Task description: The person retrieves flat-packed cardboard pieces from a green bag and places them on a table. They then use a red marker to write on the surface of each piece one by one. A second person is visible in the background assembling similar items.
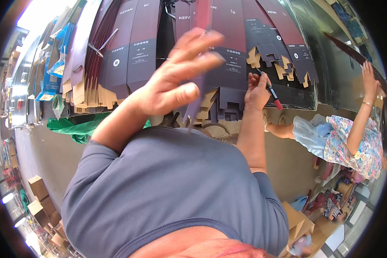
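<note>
My left hand [172,77] is raised over the work table, fingers stretched and apart, their tips blurred. Beside its fingers and thumb a flat maroon-and-purple carton blank [196,105] shows almost edge-on, smeared; whether they touch cannot be made out. In my right hand [258,91] is a slim black pen-like tool [271,92] with a red end, its narrow tip angled up and left. Beneath both hands lie flat maroon-and-dark-purple printed cartons [230,47] with cut flaps toward me. To the right of the right hand, more cartons [276,41] show brown inner flaps.
A stack of folded cartons [102,34] stands at left, beside blue packaging [61,49]. Green plastic sheeting [75,130] hangs below the table's front edge. At right another person [352,139] reaches toward a dark panel [356,56]. Brown boxes [41,200] stand on the floor at lower left.
</note>
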`<state>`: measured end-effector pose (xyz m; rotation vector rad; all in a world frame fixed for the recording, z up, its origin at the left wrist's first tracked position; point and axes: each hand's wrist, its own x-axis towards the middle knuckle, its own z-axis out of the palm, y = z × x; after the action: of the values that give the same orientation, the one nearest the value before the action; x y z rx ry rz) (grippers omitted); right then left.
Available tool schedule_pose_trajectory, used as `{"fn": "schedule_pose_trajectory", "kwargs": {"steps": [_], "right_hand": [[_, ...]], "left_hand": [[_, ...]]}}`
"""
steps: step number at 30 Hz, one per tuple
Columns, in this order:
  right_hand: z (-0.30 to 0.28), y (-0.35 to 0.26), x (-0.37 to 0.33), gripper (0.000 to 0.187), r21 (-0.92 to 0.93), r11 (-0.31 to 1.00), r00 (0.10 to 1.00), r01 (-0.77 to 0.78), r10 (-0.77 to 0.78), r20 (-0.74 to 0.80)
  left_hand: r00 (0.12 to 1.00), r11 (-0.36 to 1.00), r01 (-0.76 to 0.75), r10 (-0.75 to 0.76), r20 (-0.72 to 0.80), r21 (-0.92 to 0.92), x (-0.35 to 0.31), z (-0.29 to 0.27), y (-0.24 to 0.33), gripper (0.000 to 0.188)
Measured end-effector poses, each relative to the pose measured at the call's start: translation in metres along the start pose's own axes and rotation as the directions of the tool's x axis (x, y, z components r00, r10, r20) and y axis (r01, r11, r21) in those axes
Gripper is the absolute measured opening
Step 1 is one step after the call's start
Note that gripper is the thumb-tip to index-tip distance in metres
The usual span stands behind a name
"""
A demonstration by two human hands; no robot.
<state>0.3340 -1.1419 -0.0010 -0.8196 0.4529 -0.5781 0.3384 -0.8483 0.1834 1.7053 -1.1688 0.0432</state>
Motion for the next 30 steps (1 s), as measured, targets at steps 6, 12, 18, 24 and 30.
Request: {"fn": "schedule_pose_trajectory", "kwargs": {"steps": [6, 12, 18, 24, 30], "right_hand": [[-0.025, -0.034, 0.025, 0.016, 0.167, 0.985, 0.993, 0.042, -0.022, -0.117], [0.019, -0.015, -0.015, 0.014, -0.251, 0.968, 0.931, 0.006, 0.086, 0.354], [0.05, 0.026, -0.028, 0.016, -0.42, 0.859, 0.735, 0.294, 0.077, 0.673], [0.04, 0.05, -0.012, 0.016, -0.467, 0.61, 0.64, 0.64, -0.086, 0.764], [0.042, 0.045, -0.017, 0.015, -0.503, 0.556, 0.666, 0.661, -0.128, 0.734]], "left_hand": [[0.725, 0.571, 0.686, -0.584, -0.364, 0.45, -0.013, 0.055, -0.062, 0.065], [0.327, 0.224, 0.93, -0.865, -0.381, 0.291, -0.064, 0.073, -0.105, 0.1], [0.313, 0.282, 0.95, -0.856, -0.412, 0.134, -0.07, 0.057, -0.12, 0.109], [0.366, 0.356, 0.93, -0.864, -0.345, 0.094, -0.069, 0.061, -0.113, 0.103], [0.363, 0.352, 0.931, -0.868, -0.338, 0.095, -0.073, 0.063, -0.116, 0.101]]}}
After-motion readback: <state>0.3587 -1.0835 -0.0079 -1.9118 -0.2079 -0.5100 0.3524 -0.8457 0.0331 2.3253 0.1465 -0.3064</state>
